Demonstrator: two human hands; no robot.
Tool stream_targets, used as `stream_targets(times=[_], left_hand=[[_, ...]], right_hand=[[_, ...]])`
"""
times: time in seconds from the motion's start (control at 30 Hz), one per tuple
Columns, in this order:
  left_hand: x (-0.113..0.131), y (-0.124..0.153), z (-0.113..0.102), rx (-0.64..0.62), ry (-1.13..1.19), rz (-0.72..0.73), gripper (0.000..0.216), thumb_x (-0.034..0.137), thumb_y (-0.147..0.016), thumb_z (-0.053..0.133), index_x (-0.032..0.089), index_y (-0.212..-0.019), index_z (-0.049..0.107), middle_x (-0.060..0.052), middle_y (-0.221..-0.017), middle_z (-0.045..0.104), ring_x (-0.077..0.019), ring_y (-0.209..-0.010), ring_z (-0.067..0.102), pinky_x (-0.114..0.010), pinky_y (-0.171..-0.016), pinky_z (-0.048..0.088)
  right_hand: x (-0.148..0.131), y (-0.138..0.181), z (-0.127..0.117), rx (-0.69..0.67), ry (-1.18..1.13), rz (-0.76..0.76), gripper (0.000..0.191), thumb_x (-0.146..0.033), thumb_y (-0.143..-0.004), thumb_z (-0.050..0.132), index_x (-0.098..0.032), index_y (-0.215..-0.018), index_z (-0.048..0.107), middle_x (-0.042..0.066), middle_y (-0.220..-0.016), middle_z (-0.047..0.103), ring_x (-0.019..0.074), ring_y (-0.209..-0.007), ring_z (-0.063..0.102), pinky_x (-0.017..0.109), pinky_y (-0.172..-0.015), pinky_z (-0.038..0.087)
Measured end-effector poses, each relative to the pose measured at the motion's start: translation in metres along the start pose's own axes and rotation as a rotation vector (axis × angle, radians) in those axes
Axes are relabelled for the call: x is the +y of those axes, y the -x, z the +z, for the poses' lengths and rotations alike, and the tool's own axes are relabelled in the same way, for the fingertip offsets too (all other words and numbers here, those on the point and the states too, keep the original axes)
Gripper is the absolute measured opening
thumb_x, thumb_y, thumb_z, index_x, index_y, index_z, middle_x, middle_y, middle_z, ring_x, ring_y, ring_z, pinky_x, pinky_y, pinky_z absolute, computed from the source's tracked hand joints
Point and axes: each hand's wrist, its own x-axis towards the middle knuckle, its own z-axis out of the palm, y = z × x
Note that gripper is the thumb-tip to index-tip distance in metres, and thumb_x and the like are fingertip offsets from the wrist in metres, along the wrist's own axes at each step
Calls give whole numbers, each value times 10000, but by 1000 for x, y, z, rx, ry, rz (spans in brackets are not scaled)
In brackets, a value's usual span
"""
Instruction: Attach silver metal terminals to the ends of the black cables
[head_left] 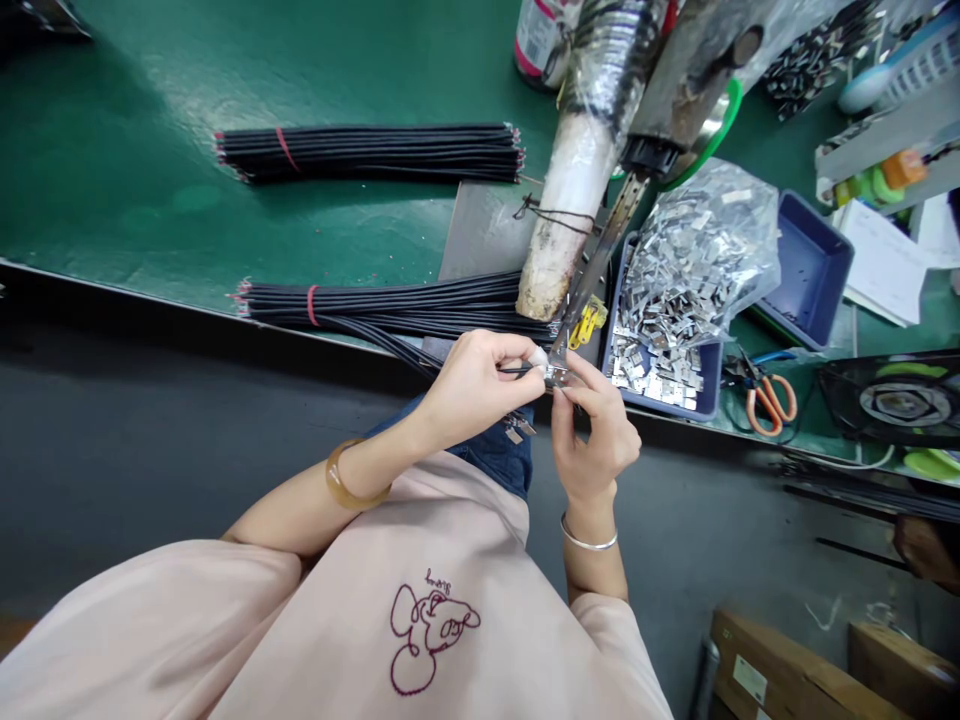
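Green tabletop (165, 225) beyond; left hand (474, 385) holds black cable (514, 370) crosswise, pointing right.

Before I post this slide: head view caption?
Left hand pinches a black cable, right hand close by, near a blue tray of small metal parts.

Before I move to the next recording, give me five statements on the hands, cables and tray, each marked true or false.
1. The left hand holds a black cable. True.
2. The right hand is inside the blue tray. False: the right hand is beside the left hand, outside the tray.
3. A red tie goes around the lower cable bundle. True.
4. The blue tray contains small metal pieces. True.
5. The orange-handled tool lies between the cable bundles. False: the orange-handled tool lies right of the metal pieces.
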Motion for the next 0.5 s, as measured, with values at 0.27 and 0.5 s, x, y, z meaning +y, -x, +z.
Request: stream_targets(times=[0.27, 0.5], left_hand=[[11, 15, -20, -221, -221, 208, 142, 244, -907, 620, 137, -836, 680, 28, -628, 532, -88, -573, 424, -227, -556, 338], [2, 19, -20, -151, -332, 468, 247, 198, -970, 564, 145, -746, 654, -14, -664, 646, -102, -595, 500, -242, -624, 403]], right_hand=[[-3, 3, -8, 26, -269, 98, 105, -168, -940, 640, -231, -1002, 584, -1, -857, 715, 117, -742, 700, 234, -670, 573], [-8, -7, -5, -104, -594, 640, 172, -338, -940, 659, -231, -854, 554, -83, -635, 574, 87, -489, 595, 195, -476, 483]])
